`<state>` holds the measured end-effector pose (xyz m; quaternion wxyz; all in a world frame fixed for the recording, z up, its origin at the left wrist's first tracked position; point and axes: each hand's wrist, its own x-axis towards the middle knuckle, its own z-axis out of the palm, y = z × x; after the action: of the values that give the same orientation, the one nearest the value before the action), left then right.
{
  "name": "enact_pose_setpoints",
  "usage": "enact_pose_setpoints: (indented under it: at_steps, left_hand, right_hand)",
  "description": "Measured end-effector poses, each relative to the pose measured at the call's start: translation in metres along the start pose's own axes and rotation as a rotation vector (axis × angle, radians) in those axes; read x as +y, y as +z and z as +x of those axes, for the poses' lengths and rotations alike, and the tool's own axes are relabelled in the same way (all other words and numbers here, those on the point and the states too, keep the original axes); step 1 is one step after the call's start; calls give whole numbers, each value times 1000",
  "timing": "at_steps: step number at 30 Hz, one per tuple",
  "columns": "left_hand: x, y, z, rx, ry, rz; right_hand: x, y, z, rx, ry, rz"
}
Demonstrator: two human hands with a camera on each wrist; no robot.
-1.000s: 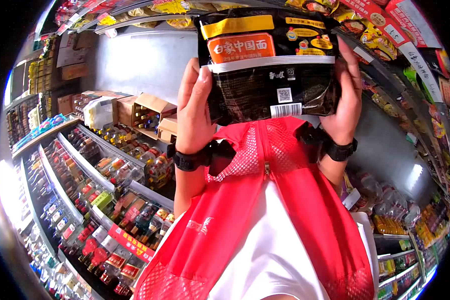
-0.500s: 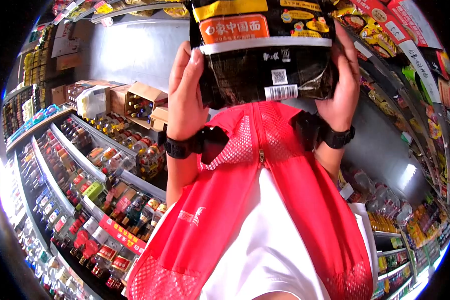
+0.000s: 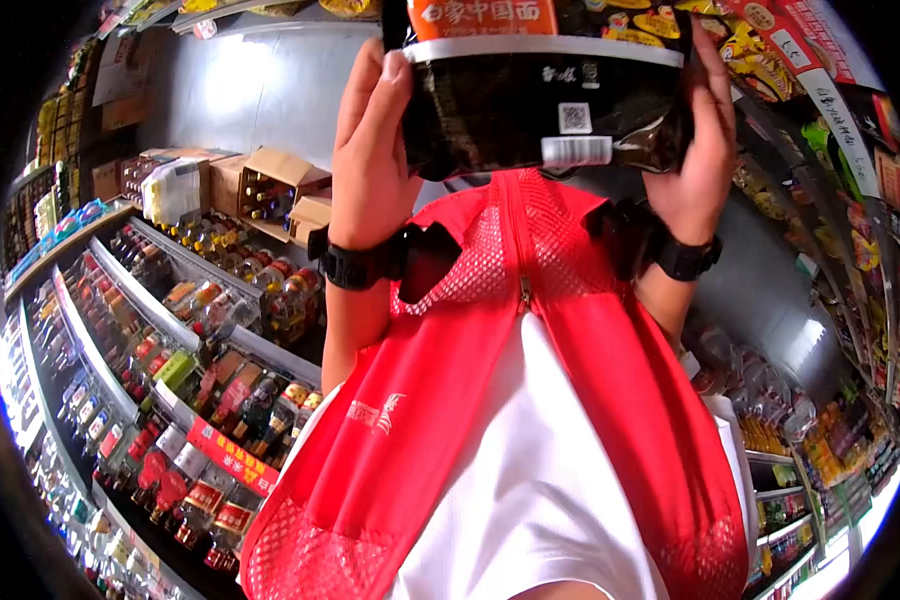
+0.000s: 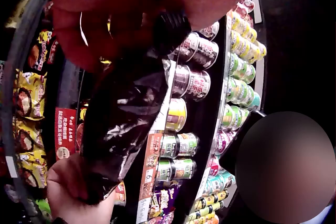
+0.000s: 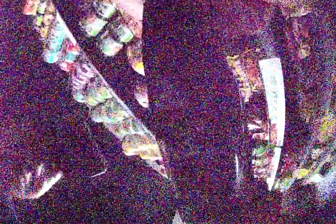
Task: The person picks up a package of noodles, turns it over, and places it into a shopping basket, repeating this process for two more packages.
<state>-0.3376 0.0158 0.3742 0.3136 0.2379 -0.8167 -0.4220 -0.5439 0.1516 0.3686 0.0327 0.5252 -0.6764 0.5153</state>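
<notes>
Grey-edged shelves held red-labelled bottles | our left hand and right hand gripped a creased, glossy black plastic packet

Shop interior, curved by wide lens. Smooth grey floor, bright glare at upper left, another glossy stretch at right. On left, tiered shelves packed with bottles, pale edge rails, red banner along one. Beyond, cardboard boxes, one open with bottles inside. On right, curving racks of bright packets, handwritten label. White light at left edge. In left-wrist view, rows of stacked cups; right-wrist view dark, heavily grainy.
</notes>
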Motion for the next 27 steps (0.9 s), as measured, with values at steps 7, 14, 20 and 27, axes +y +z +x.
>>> enact_pose_setpoints:
  at_steps: [7,14,20,27]
  left_hand:
    - [-7,-17,-8,49,155,88]
    - [-1,-15,-1,167,-86,-243]
    - [-7,-29,3,83,159,59]
    - [2,-27,4,135,173,134]
  right_hand:
    - [-13,-38,15,-112,438,132]
    - [-170,-41,43,-998,-423,978]
    - [-192,-50,54,-970,-537,989]
    - [-180,-66,65,-1390,-453,1070]
